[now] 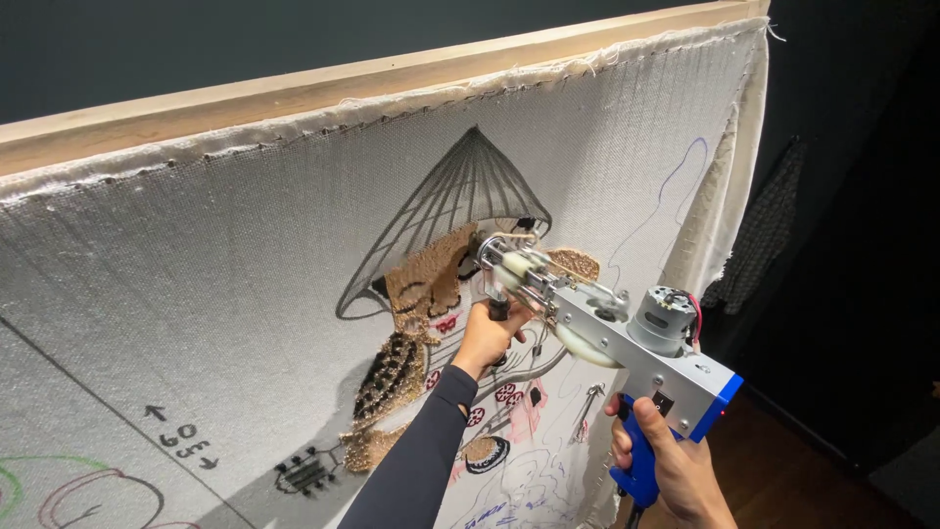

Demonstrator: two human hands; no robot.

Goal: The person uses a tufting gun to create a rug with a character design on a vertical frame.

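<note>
Tufting gun (607,328): grey metal body, boxy, with a blue plastic rear cap and blue grip; a cylindrical silver motor (668,315) is sitting on top, red wire at its side; a cream plastic gear wheel is showing under the body. The front end is pressing against the cloth (196,264).

Cloth: coarse open-weave backing, off-white to grey, stretched flat and tilted on a pale wooden frame (294,88); the top edge is fraying and hooked along the bar. A line drawing is covering it: a figure under a ribbed conical hat (460,191). Tufted patches are showing as looped, nubbly pile in tan (426,279) and dark brown (390,372); small red motifs nearby. An arrow and pen marks are lying lower left.

Left hand (488,333): black sleeve, arm reaching up and forward, fingers closing around the gun's front handle, close to the cloth. Right hand (671,460): wrapping the blue rear grip, index finger lying along the trigger area. The two hands are working well apart, the gun spanning between them, slanting up from lower right to the cloth.

Yarn strand, tan, is feeding along the top of the gun toward the needle end.

Containers: none in view
</note>
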